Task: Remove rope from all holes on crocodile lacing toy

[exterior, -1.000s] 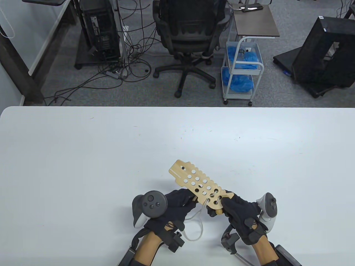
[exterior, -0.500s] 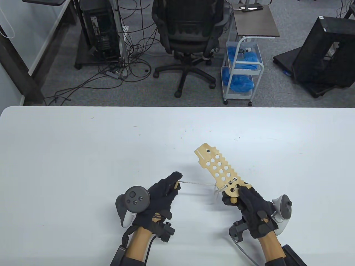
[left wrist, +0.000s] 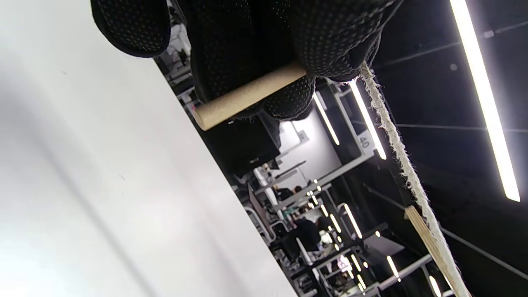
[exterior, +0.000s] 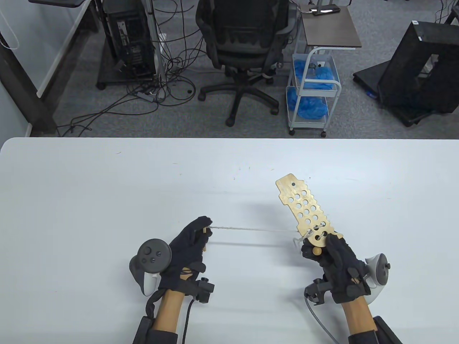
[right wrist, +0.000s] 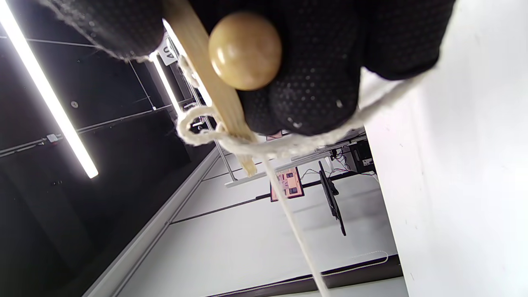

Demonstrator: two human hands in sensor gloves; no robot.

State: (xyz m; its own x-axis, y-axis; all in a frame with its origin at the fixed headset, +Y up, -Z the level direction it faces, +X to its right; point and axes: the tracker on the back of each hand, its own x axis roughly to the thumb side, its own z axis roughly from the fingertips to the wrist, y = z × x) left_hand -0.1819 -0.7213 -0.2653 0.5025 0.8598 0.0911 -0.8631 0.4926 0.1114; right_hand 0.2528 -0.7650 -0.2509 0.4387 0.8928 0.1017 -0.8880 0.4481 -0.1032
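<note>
Above table | left hand [exterior: 188, 243] pinches rope [exterior: 251, 229] peg | right hand [exterior: 337, 261] grips crocodile [exterior: 306, 211]

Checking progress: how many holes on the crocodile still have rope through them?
2, as far as visible: the rope threads the holes by the tail end of the crocodile, beside the right hand; its fingers may hide more.

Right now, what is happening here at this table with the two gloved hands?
A person is unlacing a wooden crocodile toy. The right hand grips the toy's near end and holds it above the table. The left hand pinches the wooden stick at the rope's end, and the rope runs taut between the hands. It is threaded through the holes nearest the right hand.
</note>
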